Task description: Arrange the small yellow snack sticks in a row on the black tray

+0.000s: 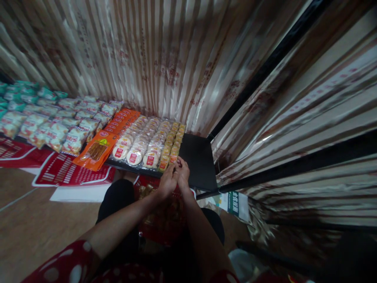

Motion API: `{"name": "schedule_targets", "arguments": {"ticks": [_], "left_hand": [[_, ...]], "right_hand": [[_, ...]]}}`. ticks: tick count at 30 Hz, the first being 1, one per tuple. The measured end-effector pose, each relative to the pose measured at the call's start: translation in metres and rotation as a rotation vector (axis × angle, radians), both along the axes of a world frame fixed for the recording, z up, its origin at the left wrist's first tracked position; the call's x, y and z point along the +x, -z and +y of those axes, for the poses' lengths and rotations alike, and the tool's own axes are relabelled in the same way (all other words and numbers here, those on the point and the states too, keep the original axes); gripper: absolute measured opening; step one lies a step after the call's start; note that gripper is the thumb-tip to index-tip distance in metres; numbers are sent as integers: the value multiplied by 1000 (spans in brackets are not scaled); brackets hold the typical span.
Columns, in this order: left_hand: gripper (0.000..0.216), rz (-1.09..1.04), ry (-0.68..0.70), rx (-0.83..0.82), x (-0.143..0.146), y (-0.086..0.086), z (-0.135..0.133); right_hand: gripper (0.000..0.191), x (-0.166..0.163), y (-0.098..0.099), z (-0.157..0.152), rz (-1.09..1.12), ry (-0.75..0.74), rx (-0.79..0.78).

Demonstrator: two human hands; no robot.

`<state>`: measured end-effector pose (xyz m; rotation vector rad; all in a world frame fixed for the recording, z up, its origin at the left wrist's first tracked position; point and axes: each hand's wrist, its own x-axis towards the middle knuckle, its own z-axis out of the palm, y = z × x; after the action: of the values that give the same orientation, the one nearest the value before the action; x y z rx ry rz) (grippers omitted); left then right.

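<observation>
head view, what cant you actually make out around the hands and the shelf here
- Whatever sits between the left hand and right hand: their fingers cover it.
- Print on the yellow packs: too small and blurred.
- Contents of the red basket: hidden under the forearms, in shadow.
- Bottom right corner: dark, cut off by the edge.

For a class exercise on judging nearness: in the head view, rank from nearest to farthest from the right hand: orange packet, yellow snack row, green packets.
1. Yellow snack row, touching distance, just above the right hand.
2. Orange packet, to the left.
3. Green packets, far left.
</observation>
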<state>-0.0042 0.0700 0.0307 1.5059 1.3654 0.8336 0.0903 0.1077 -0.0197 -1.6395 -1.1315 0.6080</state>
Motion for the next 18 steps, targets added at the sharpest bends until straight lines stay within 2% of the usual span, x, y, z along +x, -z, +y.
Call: {"name": "schedule_targets", "arguments": {"ticks": [5,8,18], "left_hand": [[53,50,17,1,1,-2,-1],[53,23,3,19,2,-1,-1],[48,-22,-21,85,8,7,-1]], "right_hand": [[44,0,-1,-2,4,16,-53],[46,0,1,-4,40,-5,-21],[38,1,13,-6,27,-20,2]]}}
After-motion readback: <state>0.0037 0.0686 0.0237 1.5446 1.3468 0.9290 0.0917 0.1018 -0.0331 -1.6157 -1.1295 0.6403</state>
